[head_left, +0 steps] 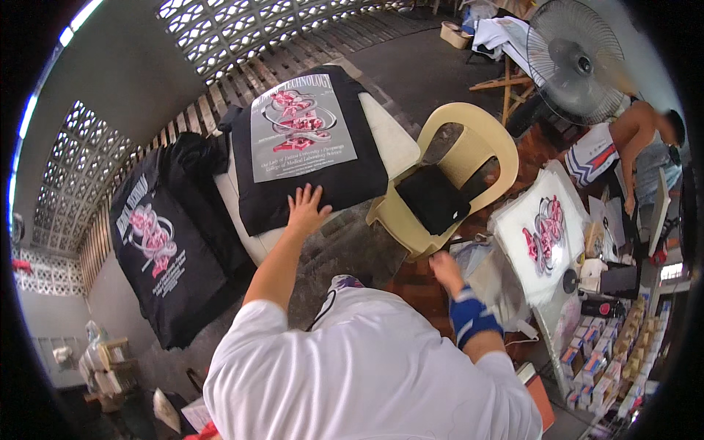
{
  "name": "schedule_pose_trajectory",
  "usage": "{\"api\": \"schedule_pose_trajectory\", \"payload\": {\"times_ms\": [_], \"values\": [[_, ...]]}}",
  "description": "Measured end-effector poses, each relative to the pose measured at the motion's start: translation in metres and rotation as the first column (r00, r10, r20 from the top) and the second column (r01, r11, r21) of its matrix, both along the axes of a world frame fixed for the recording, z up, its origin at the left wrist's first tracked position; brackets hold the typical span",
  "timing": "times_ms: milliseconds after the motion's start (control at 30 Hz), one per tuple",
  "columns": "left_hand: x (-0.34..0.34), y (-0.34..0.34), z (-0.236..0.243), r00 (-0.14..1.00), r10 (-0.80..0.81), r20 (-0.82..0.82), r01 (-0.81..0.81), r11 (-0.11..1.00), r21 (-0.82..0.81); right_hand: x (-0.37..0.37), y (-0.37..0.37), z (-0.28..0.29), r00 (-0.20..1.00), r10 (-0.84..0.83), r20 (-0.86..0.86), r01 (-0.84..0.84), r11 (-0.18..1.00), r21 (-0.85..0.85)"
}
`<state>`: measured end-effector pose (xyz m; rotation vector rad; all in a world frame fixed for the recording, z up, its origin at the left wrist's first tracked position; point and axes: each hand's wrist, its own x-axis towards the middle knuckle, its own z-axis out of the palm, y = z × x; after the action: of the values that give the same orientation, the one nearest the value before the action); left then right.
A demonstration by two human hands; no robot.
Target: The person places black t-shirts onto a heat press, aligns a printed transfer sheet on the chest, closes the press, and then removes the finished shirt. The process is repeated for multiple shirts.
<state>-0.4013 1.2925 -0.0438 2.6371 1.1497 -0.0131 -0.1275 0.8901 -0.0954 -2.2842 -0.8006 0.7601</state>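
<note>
My left hand (308,210) lies open, fingers spread, on the lower edge of a black T-shirt (257,209). A grey sheet with a pink and white design (303,128) covers the middle of this shirt. Under the shirt is a pale flat board (385,125), its right end uncovered. My right hand (446,271) hangs near the front edge of a beige plastic chair (499,161), fingers curled in, with nothing visible in them. Folded black cloth (433,198) rests on the chair seat. A blue and white band wraps my right wrist.
More printed black shirts (176,242) hang at the left. Right of the chair, a stack of transparent sheets (539,242) with a pink print lies on a table. A large fan (576,66) stands at the far right, beside a seated person (631,147). Several small boxes (609,359) fill the lower right.
</note>
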Motion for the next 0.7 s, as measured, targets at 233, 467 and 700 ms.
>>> {"api": "schedule_pose_trajectory", "payload": {"times_ms": [233,467,700], "values": [[0.062,-0.058,-0.032,0.992,0.119,0.049,-0.126,0.980,0.156,-0.180,-0.401,-0.135,0.914,0.391,0.109,-0.345,0.889,-0.300],[0.244,-0.160,-0.081,0.822,-0.565,0.068,0.544,0.746,-0.384,-0.305,-0.369,-0.085,0.964,-0.124,-0.236,0.030,0.930,-0.367],[0.438,-0.108,-0.229,0.997,-0.046,-0.069,0.016,0.925,-0.379,-0.223,-0.164,0.011,0.130,-0.869,-0.477,0.883,0.320,-0.342]]}}
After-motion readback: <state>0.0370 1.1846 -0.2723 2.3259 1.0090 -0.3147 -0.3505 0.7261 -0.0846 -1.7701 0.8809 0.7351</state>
